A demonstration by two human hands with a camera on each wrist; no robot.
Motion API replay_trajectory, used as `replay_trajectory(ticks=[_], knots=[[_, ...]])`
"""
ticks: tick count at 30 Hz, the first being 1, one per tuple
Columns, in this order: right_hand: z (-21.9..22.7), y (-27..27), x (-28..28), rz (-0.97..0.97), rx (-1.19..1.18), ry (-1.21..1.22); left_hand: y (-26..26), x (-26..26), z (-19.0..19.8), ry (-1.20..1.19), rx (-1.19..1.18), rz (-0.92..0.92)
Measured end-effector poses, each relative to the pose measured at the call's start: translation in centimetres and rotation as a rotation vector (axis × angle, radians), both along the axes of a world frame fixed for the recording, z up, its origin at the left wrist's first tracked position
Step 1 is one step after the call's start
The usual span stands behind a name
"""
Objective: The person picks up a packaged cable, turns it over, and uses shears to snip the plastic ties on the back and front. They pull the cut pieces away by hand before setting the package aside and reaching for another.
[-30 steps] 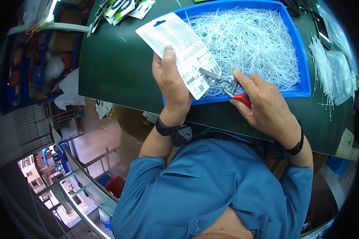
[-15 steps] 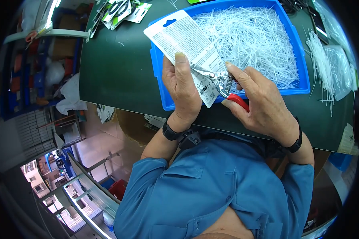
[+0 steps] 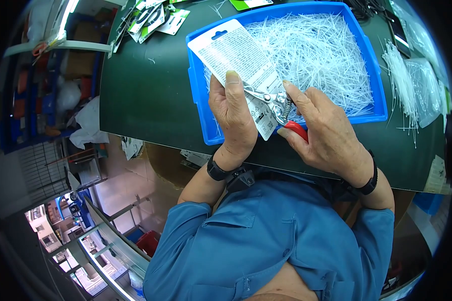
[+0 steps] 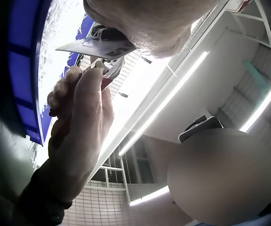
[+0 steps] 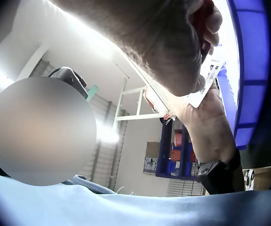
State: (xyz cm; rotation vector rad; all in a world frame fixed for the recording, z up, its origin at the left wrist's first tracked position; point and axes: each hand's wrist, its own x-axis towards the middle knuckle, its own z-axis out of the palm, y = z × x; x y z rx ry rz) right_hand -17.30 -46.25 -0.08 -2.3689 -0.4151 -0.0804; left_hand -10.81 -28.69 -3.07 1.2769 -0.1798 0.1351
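My left hand grips a white printed cardboard package card, its thumb lying over the text side. A blue-edged hang hole shows at the card's upper end. In my right hand is a pair of pruning shears with a red handle and a coiled spring. Their metal blades lie across the card, tips right at the left thumb. From the left wrist view, a dark item shows at the card's other face. The right fingers partly hide the shears' handles.
A blue tray full of thin white plastic strips stands behind the hands on the green table. Carded tools are piled at the far left. A bundle of white cable ties and clear bags lie at the right.
My left hand and the card have moved right and slightly down. The shears have shifted left along the card, and their blade tips now reach the left thumb.
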Motion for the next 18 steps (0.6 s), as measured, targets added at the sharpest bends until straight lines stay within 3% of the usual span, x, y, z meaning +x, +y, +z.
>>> replay_trajectory(ticks=[18], knots=[[-1.4,0.8,-0.5,0.000,0.021,0.016,0.2,0.4,-0.1,0.007,0.074,-0.008]])
